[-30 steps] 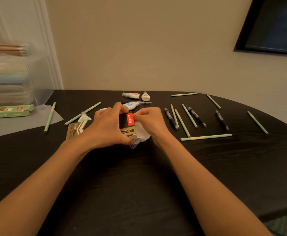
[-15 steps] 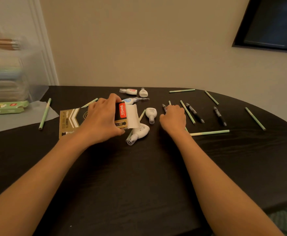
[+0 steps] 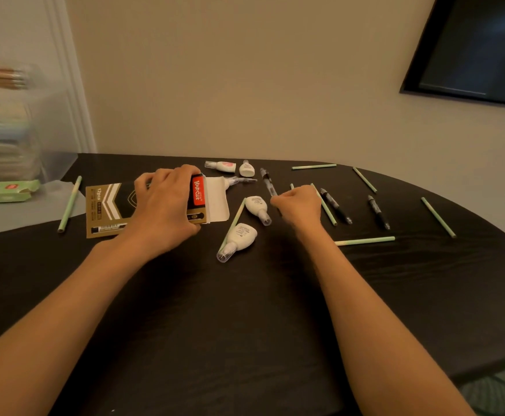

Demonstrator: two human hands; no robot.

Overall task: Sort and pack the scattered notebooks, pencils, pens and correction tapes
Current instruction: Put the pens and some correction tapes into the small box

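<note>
Right grip (image 3: 297, 205) curls round a black pen (image 3: 267, 181) jutting beyond it; left grip (image 3: 164, 205) clasps the box (image 3: 104, 205).

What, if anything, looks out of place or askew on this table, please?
Nothing damaged or spilled. The box under the left hand lies with its white flap open, and pencils, pens and correction tapes lie scattered at mixed angles across the table.

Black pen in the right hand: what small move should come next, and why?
Probably carry the black pen left and slide it into the pen box. The right hand grips it, and the left hand holds the box with its flap open toward it.
</note>
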